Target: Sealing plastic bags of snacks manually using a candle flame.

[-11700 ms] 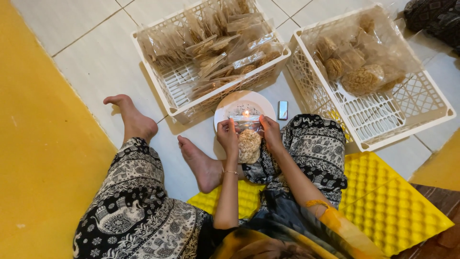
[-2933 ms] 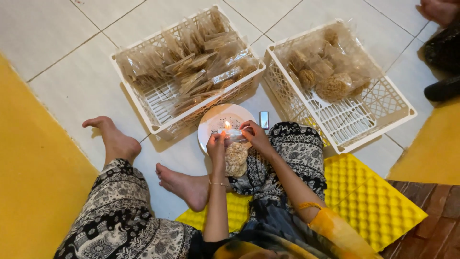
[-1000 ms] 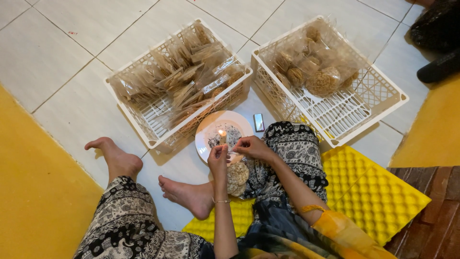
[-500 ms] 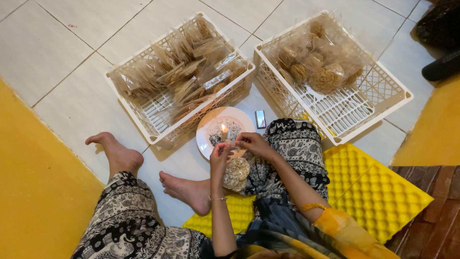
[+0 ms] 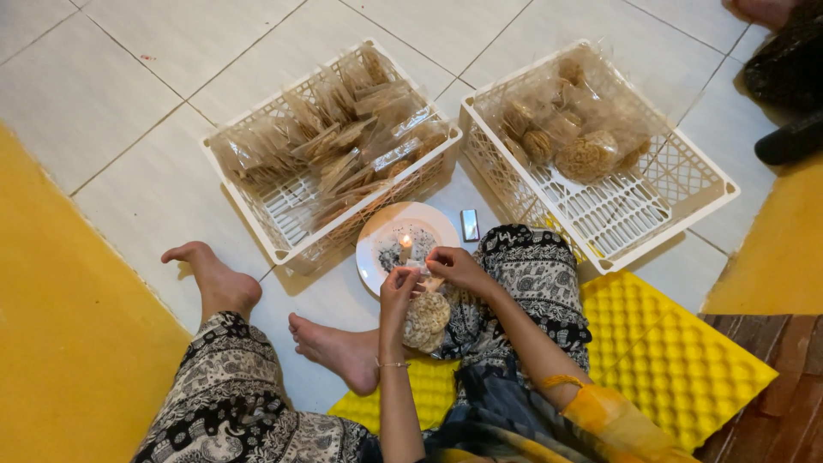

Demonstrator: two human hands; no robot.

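My left hand and my right hand both pinch the top edge of a clear bag of round brown crackers, which hangs below them. The bag's top is held right beside the flame of a small lit candle. The candle stands on a white plate on the tiled floor, just in front of my knee.
Two white plastic crates stand beyond the plate: the left crate holds several flat packed bags, the right crate several bags of round crackers. A small lighter lies by the plate. A yellow foam mat lies under me. My bare feet rest at left.
The camera has shifted a little. My hands have stayed at the candle with the bag's top by the flame, the right hand moving slightly along the edge.
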